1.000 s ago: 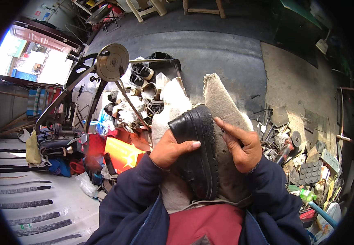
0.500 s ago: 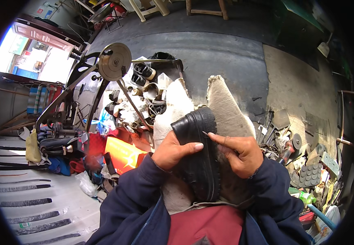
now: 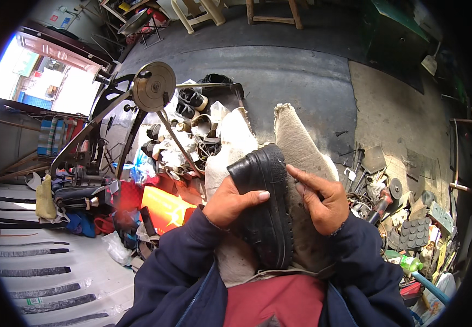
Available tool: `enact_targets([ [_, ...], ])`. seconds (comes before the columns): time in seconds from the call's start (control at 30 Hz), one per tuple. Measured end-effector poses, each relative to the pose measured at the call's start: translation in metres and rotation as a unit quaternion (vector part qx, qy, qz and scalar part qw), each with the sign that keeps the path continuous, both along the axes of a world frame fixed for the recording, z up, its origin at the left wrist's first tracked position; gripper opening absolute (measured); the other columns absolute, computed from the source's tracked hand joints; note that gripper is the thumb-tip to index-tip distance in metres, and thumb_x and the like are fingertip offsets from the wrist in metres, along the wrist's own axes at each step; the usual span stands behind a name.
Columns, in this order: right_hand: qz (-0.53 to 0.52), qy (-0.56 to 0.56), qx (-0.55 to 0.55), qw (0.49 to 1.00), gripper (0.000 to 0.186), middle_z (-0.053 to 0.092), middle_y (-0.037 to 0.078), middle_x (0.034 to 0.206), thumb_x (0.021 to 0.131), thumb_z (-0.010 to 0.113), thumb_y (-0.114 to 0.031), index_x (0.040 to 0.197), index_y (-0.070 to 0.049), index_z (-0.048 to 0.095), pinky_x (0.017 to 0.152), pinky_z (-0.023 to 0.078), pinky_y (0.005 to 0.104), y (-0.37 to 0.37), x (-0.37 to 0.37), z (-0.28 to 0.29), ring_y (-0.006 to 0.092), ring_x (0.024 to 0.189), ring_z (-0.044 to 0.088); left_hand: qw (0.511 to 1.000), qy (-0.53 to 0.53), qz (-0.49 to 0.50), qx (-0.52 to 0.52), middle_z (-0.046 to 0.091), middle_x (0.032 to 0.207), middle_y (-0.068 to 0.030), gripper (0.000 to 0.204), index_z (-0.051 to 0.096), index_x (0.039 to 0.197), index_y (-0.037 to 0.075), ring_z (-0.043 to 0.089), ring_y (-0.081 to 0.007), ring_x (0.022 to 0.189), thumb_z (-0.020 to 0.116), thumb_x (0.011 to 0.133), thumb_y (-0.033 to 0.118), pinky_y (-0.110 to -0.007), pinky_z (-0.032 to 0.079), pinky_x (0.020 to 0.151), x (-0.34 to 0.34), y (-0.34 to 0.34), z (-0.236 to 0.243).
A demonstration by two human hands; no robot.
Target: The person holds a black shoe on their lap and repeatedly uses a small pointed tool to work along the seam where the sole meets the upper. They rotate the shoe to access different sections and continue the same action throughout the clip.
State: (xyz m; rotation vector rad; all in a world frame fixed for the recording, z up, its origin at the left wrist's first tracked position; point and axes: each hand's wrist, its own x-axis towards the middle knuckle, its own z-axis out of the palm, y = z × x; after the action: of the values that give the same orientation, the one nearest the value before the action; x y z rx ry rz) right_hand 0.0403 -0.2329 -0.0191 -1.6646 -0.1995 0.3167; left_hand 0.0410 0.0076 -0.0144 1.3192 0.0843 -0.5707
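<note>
A black leather shoe point(image 3: 261, 207) rests over my lap, toe end toward me, its sole facing right. My left hand point(image 3: 226, 203) is closed around the shoe's left side, with the thumb pressed across the upper. Just right of the sole, my right hand point(image 3: 323, 199) is in a pinch, its index fingertip close to the sole's edge. A thin dark thread point(image 3: 304, 175) loops up by its fingers. Whatever else sits between those fingertips is too small to make out. Beneath the shoe lies a pale, worn cloth point(image 3: 301, 139) over my legs.
A hand-cranked machine with a round metal wheel point(image 3: 154, 87) stands ahead on the left. Behind it lie several shoes point(image 3: 192, 100). An orange box point(image 3: 165, 209) is left of my left arm. Tools and scraps point(image 3: 394, 204) crowd the floor at right. Dark strips point(image 3: 34, 270) lie at lower left.
My right hand has drawn back slightly to the right from the shoe. The thin pointed tip seen over the upper at its index finger no longer shows. My left hand keeps its hold.
</note>
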Motion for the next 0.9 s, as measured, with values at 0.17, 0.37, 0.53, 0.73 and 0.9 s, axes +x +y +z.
enact_targets([
  [0.17, -0.014, -0.014, 0.071, 0.997, 0.037, 0.055, -0.004, 0.072, 0.104, 0.054, -0.004, 0.140, -0.001, 0.064, 0.057, 0.039, 0.0206, -0.004, -0.002, -0.013, 0.0029, 0.061, 0.044, 1.000, 0.024, 0.006, -0.013, 0.067, 0.128, -0.0060, 0.057, 0.055, 0.142, 0.003, 0.063, -0.0170, 0.116, 0.077, 0.090, 0.006, -0.034, 0.051, 0.102, 0.000, 0.000, -0.002],
  [0.37, -0.316, 0.115, 0.403, 0.851, 0.038, 0.039, -0.006, 0.070, 0.110, 0.051, -0.023, 0.142, -0.003, 0.056, 0.039, 0.027, 0.0210, -0.121, 0.035, -0.121, 0.0042, 0.046, 0.031, 1.000, 0.017, 0.014, -0.012, 0.069, 0.124, -0.0074, 0.051, 0.056, 0.140, 0.000, 0.067, -0.0169, 0.109, 0.073, 0.092, 0.002, -0.036, 0.055, 0.098, -0.001, 0.001, -0.001],
  [0.53, -0.562, 0.170, 0.319, 0.744, 0.031, 0.046, -0.002, 0.073, 0.110, 0.050, -0.025, 0.135, -0.011, 0.060, 0.039, 0.027, 0.0260, -0.209, 0.011, -0.190, 0.0080, 0.047, 0.036, 1.000, 0.000, 0.021, 0.003, 0.069, 0.123, -0.0067, 0.049, 0.057, 0.138, 0.000, 0.066, -0.0164, 0.109, 0.074, 0.093, 0.003, -0.036, 0.055, 0.098, -0.001, -0.001, -0.001],
  [0.73, -0.228, 0.038, 0.035, 0.972, 0.033, 0.056, -0.003, 0.077, 0.106, 0.053, -0.012, 0.136, -0.003, 0.062, 0.055, 0.035, 0.0199, -0.082, -0.044, -0.090, 0.0029, 0.060, 0.042, 0.997, -0.044, 0.018, 0.059, 0.069, 0.122, -0.0056, 0.046, 0.059, 0.136, 0.000, 0.064, -0.0149, 0.111, 0.074, 0.093, 0.005, -0.034, 0.054, 0.097, -0.002, -0.007, 0.000],
  [0.9, 0.000, -0.151, -0.063, 0.986, 0.049, 0.063, 0.011, 0.082, 0.090, 0.059, 0.010, 0.138, -0.001, 0.063, 0.063, 0.048, 0.0305, -0.019, -0.036, -0.012, 0.0200, 0.064, 0.059, 0.997, -0.042, 0.019, 0.061, 0.069, 0.122, -0.0059, 0.045, 0.059, 0.135, -0.001, 0.064, -0.0150, 0.111, 0.074, 0.093, 0.005, -0.034, 0.053, 0.098, 0.000, -0.008, 0.001],
])
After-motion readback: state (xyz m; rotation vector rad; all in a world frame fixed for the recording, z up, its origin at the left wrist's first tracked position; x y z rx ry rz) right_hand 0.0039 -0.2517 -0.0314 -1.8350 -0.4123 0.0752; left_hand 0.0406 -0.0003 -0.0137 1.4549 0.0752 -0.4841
